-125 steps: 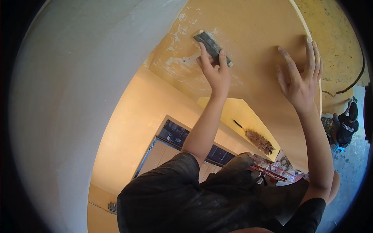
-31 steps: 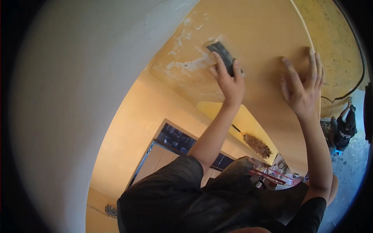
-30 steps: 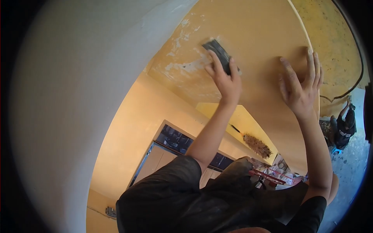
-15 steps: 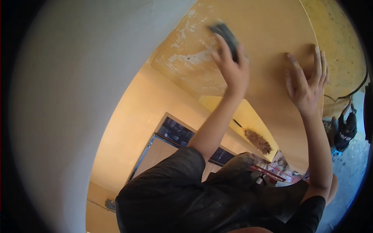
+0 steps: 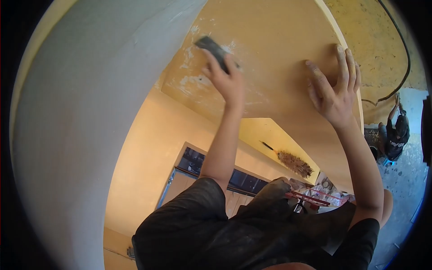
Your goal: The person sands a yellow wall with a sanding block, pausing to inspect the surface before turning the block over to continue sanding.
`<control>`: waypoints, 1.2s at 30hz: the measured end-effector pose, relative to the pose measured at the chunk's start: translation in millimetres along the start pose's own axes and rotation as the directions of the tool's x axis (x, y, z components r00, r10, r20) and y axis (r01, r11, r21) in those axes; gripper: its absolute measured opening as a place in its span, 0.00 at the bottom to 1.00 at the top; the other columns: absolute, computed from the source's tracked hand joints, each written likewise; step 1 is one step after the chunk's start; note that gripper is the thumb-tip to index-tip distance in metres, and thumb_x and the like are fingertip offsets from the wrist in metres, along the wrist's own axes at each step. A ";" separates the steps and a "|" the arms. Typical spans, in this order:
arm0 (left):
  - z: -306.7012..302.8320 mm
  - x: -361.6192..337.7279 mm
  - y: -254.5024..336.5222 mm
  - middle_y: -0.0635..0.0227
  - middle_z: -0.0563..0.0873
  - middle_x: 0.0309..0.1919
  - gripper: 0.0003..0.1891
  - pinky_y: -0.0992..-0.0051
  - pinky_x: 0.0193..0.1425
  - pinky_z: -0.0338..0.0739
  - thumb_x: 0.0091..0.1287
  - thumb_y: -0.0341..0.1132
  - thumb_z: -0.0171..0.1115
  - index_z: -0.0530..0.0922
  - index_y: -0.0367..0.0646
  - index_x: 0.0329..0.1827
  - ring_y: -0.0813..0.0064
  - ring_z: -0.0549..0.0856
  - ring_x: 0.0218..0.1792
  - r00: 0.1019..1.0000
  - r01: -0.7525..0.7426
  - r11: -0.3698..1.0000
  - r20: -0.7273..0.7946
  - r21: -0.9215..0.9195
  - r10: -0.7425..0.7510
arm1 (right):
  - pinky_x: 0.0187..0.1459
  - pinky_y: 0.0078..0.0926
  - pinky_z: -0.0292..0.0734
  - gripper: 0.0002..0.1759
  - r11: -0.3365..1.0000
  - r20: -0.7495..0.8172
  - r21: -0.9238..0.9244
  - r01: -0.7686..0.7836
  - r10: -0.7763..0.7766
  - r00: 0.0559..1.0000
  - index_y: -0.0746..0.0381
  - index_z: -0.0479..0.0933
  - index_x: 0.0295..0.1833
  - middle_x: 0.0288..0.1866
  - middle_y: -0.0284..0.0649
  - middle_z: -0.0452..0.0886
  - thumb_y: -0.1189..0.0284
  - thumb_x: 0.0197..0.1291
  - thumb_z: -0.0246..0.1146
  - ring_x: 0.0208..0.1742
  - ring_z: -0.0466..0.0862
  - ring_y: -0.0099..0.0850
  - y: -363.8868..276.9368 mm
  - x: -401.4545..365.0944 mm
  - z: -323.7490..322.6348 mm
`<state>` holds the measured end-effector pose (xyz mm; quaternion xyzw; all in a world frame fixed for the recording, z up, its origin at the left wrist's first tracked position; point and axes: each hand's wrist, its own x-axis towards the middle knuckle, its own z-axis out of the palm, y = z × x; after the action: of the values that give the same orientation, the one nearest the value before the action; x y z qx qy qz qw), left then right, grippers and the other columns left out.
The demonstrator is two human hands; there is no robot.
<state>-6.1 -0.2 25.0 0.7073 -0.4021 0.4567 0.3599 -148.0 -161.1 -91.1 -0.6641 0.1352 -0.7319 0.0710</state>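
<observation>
My left hand (image 5: 227,85) grips a dark, flat block (image 5: 213,51), slightly blurred, against the yellow-orange painted surface (image 5: 279,58). White smeared patches (image 5: 193,81) lie beside and below the block. Further right, my right hand (image 5: 335,96) rests on the same surface near its pale edge, fingers spread and dusty, holding nothing.
A grey-white curved surface (image 5: 81,135) fills the left side. Below the hands are a feather duster (image 5: 294,164) on a yellow ledge and a dark-paned window frame (image 5: 245,180). At the far right, a person (image 5: 397,135) in dark clothes is near a black cable (image 5: 407,58).
My left hand has moved left with the block across the white patches. My right hand keeps its place near the surface's edge, while the whole view has shifted.
</observation>
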 end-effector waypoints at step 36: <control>-7.8 28.2 5.1 0.53 0.67 0.51 0.34 0.70 0.51 0.75 0.73 0.32 0.60 0.54 0.33 0.78 0.68 0.78 0.45 0.992 0.106 0.935 -0.022 -0.337 -0.121 | 0.69 0.47 0.59 0.21 0.999 -0.011 0.035 -0.001 0.001 1.000 0.41 0.83 0.54 0.73 0.49 0.68 0.65 0.52 0.67 0.72 0.67 0.50 1.0 -3.7 3.3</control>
<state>-6.1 -2.2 54.6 0.6479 -0.4246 0.3751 0.5092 -144.4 -161.3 -94.6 -0.6585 0.1231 -0.7378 0.0823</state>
